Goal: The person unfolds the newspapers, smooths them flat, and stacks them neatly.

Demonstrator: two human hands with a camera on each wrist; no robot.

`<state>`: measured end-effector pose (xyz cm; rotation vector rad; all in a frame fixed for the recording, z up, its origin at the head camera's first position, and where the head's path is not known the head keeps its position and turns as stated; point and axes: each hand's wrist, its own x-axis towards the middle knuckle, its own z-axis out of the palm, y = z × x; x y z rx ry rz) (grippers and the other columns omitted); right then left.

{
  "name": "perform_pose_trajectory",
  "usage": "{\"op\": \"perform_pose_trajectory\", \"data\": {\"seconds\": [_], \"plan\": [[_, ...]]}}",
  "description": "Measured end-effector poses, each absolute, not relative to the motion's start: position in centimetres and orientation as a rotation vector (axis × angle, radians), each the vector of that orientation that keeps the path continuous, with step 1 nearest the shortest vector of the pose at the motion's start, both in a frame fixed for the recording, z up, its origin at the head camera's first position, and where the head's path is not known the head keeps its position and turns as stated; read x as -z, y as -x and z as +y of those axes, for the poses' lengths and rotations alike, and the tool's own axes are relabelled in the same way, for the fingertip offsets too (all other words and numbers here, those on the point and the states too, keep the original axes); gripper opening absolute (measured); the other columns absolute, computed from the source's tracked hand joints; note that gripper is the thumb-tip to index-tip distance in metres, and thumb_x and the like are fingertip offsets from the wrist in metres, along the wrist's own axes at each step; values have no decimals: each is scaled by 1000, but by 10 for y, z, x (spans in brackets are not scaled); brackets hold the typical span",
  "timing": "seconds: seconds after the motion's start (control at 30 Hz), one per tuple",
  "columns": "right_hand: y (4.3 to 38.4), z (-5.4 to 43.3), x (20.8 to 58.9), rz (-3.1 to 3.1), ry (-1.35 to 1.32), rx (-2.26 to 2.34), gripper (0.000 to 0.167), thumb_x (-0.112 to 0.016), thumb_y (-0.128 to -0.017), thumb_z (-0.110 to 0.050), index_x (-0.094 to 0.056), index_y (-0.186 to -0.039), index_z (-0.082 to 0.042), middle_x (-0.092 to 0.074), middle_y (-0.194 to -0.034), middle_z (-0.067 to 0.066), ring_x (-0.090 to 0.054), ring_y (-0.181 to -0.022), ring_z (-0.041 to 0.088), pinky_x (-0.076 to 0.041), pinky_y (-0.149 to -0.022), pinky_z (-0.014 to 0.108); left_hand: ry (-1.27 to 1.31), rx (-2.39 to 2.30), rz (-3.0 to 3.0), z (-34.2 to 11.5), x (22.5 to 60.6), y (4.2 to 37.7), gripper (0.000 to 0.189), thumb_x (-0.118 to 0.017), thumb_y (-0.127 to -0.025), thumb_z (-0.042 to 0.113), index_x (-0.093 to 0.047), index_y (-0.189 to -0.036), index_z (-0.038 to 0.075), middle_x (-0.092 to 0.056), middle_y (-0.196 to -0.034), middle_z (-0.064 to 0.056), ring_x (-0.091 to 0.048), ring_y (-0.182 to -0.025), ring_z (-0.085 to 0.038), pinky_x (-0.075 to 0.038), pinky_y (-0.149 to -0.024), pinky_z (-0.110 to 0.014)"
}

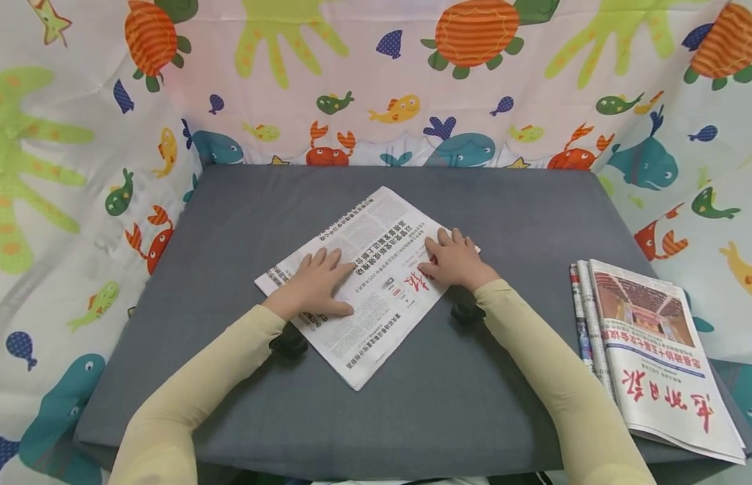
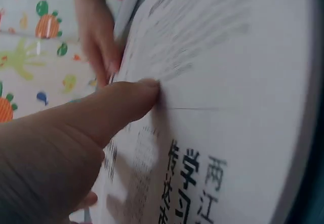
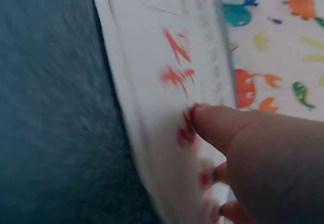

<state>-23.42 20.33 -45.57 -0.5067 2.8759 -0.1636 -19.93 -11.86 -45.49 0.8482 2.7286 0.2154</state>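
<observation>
Where the left hand [image 1: 315, 286] and right hand [image 1: 456, 261] rest, fingers [image 1: 318, 259] loosely extended, they hide print on the newspaper [image 1: 372, 286].

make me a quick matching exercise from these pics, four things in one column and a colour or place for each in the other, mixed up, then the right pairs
1. middle newspaper
2. newspaper stack
3. tabletop
4. sleeves

A. pale yellow
B. under the left hand and right hand
C. grey
D. at the right side of the head view

Pairs: 1-B, 2-D, 3-C, 4-A
</observation>
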Motion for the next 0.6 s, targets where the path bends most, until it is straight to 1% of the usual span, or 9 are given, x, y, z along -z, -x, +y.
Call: {"op": "perform_pose_trajectory", "data": {"seconds": [0.07, 0.13, 0.23, 0.37, 0.5, 0.6], "plan": [[244, 199, 457, 2866, 504, 151, 68, -51, -103, -49, -36, -158, -12, -27, -163, 27, -23, -149, 53, -23, -118, 70, -941, -231, 2712, -108, 459, 191, 91, -71, -86, 61, -35, -160, 22, -18, -170, -21, -12, -155, -53, -13, -122, -70], [253, 193, 459, 2862, 508, 152, 66, -49, -104, -46, -33, -160, -14, -24, -165, 28, -21, -151, 54, -24, -119, 69, -1027, -231, 2679, -96, 463, 183, 86, -67, -89, 62, -35, -160, 27, -18, -171, -18, -10, -156, -52, -14, -122, -70], [263, 185, 460, 2871, 536, 144, 61, -46, -106, -40, -34, -160, -14, -27, -163, 30, -29, -148, 53, -33, -116, 66, -1100, -209, 2638, -77, 468, 171, 88, -62, -89, 69, -33, -161, 28, -17, -171, -17, -9, -156, -51, -18, -120, -72], [271, 177, 463, 2897, 563, 123, 54, -43, -109, -34, -37, -159, -15, -33, -159, 29, -40, -139, 48, -43, -108, 62, -1094, -177, 2620, -53, 469, 163, 97, -62, -83, 78, -30, -162, 31, -15, -172, -14, -8, -157, -50, -18, -119, -73], [272, 173, 462, 2934, 586, 144, 51, -43, -109, -29, -39, -158, -15, -40, -153, 27, -45, -129, 44, -45, -103, 61, -1086, -131, 2628, -35, 469, 161, 100, -62, -80, 82, -28, -162, 36, -12, -173, -11, -8, -157, -49, -15, -119, -74], [271, 174, 461, 2958, 611, 208, 50, -43, -109, -29, -41, -157, -12, -41, -151, 29, -46, -129, 47, -45, -103, 63, -1041, -114, 2657, -25, 468, 163, 99, -60, -80, 82, -26, -162, 37, -12, -173, -10, -9, -157, -50, -16, -117, -75]]}}
